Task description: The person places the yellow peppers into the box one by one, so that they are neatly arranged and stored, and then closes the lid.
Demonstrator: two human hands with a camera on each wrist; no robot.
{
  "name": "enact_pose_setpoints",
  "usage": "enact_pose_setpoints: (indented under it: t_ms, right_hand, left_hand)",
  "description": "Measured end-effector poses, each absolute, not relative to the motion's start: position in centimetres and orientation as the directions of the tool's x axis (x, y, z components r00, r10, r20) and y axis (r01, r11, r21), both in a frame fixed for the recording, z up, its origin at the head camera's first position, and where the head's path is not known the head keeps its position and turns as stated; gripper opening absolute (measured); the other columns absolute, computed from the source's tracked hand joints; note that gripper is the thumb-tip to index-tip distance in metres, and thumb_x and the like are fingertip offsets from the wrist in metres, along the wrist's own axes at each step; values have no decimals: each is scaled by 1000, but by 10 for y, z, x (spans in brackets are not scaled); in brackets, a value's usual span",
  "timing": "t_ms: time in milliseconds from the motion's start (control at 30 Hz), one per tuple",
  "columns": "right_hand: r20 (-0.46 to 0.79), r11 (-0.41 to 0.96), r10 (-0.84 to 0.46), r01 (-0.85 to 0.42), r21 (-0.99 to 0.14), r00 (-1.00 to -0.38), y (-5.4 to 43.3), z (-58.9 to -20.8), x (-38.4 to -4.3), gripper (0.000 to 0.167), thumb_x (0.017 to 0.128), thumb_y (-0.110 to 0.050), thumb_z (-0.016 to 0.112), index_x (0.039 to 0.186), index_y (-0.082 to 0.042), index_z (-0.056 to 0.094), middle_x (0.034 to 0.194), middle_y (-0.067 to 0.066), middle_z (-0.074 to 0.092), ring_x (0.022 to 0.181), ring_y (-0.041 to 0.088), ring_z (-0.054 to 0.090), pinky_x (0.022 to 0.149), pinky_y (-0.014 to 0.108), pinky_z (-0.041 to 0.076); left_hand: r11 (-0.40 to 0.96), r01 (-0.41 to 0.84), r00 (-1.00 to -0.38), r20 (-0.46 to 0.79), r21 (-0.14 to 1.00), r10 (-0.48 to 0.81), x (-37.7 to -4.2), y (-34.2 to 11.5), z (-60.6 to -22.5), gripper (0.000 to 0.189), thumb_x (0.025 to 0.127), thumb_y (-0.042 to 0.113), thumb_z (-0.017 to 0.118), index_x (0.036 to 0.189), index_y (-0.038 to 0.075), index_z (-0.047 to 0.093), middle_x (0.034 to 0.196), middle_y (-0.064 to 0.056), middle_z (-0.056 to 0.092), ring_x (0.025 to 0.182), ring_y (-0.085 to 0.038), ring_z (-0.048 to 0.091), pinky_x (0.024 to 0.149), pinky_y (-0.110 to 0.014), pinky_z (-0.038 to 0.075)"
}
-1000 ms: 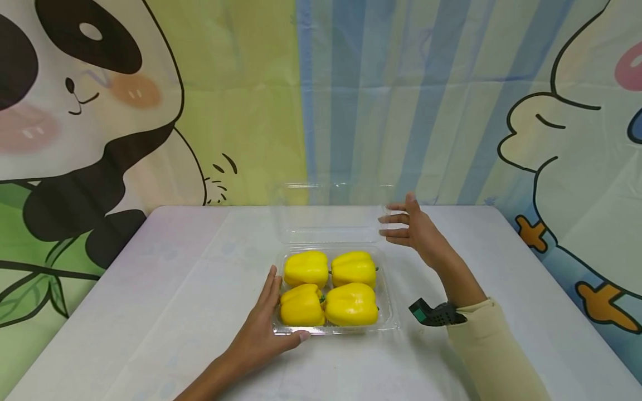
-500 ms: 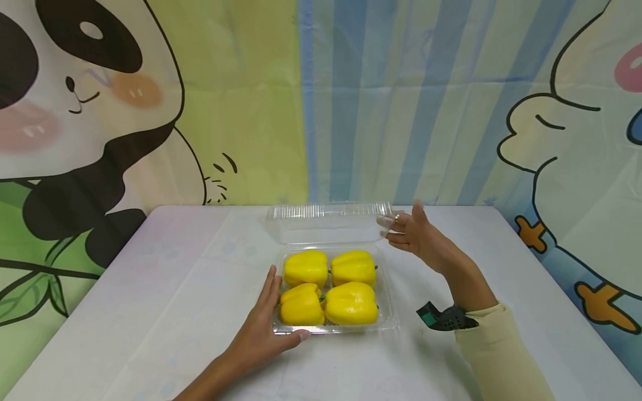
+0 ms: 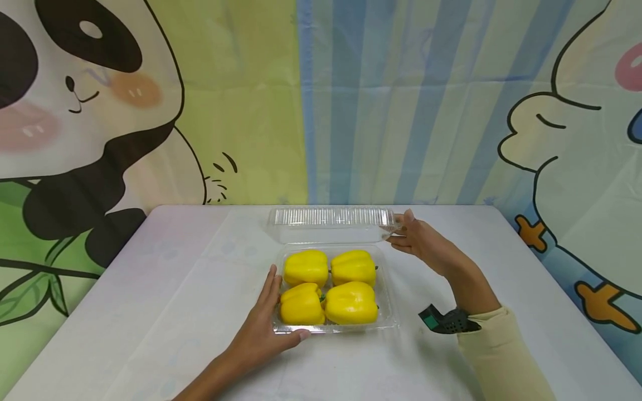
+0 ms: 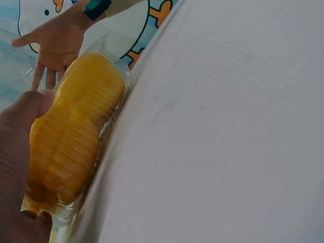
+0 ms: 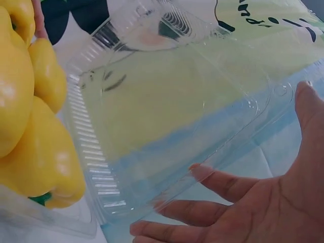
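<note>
A clear plastic clamshell container [image 3: 390,318] lies with its lid [image 3: 328,217] raised at the back. Several yellow bell peppers [image 3: 351,303] fill its base in two rows. My left hand [image 3: 258,331] rests against the near left corner, straight fingers along the left side and thumb on the front wall. My right hand [image 3: 428,245] is at the lid's right end, its fingers extended and partly seen through the plastic. From the right wrist view, the fingertips [image 5: 202,172] meet the lid's side edge, with the thumb spread away.
A white table [image 3: 165,312] carries the container near its middle. Behind it hangs a printed cloth [image 3: 241,94] with a panda and another cartoon figure. A dark band [image 3: 446,319] sits on the right wrist, below a pale sleeve [image 3: 501,356].
The lid has tipped forward and down from a more upright stance. My right hand has shifted slightly right and lower with it. The left hand and peppers stay in place.
</note>
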State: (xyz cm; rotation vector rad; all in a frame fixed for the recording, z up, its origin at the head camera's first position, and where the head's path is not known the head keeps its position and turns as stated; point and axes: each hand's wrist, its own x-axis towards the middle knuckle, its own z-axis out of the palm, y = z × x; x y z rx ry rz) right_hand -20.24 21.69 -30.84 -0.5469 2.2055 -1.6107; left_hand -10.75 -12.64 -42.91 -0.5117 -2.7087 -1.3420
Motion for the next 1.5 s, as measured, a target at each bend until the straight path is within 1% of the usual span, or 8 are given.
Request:
enact_pose_setpoints:
  t_ms: [233,367,533,800,967,1233,1367,1500]
  right_hand:
    - [60,204,-581,-217,-955,-812,220,-317,-200,89,99,-62,24,152,8,11,157,26,11,145,41,8,115,54,5]
    - [74,186,-584,-222,-957,-808,220,-321,-198,84,100,-60,29,152,5,19,157,23,19,144,39,14,115,55,8]
    - [131,173,-599,-287,-942,-790,219,-327,-196,88,96,-65,33,152,3,25,154,22,27,142,41,22,113,59,11]
    - [179,221,-591,-371,-902,-787,224,-337,-196,86,93,-69,35,152,-6,32,156,18,27,141,44,22,107,67,17]
    - [224,225,-617,-441,-869,-755,230,-345,-196,87,90,-71,40,153,-12,33,157,11,28,142,41,22,105,69,21]
    - [252,123,-691,-453,-883,-678,236,-352,-196,89,88,-64,54,154,-10,29,160,7,22,146,25,16,110,60,17]
    - [234,120,-716,-446,-887,-657,238,-353,-193,90,87,-58,62,154,-11,27,161,7,18,146,19,17,114,41,20]
    - [228,121,-741,-460,-880,-632,242,-354,-191,88,89,-49,67,155,-9,24,161,9,13,145,17,19,113,28,23]
  left_hand:
    - [565,324,-942,207,759,263,-108,-127,-428,120,71,59,79,154,0,15,163,1,-2,146,-25,13,111,-52,23]
    - [565,321,-944,204,760,261,-108,-127,-428,119,71,57,80,155,1,15,163,1,-2,146,-25,13,110,-52,23]
    - [565,303,-950,192,768,248,-107,-127,-428,119,71,51,83,155,3,14,163,2,-1,145,-25,16,111,-52,23]
    - [544,300,-950,193,784,245,-107,-127,-427,119,70,51,84,156,5,15,163,1,2,143,-25,23,110,-50,24]
    - [551,276,-957,170,788,236,-107,-128,-427,120,69,54,83,156,7,14,163,2,3,141,-24,29,110,-46,26]
    - [549,259,-960,151,795,235,-108,-128,-428,122,68,54,83,156,7,12,162,-5,3,143,-29,23,110,-49,25]
    - [537,292,-951,183,791,247,-109,-129,-428,123,69,52,84,157,12,8,161,-7,12,137,-30,35,108,-49,31]
    - [538,274,-956,165,797,243,-110,-129,-428,123,69,52,83,158,14,7,161,-8,12,141,-31,28,110,-50,27]
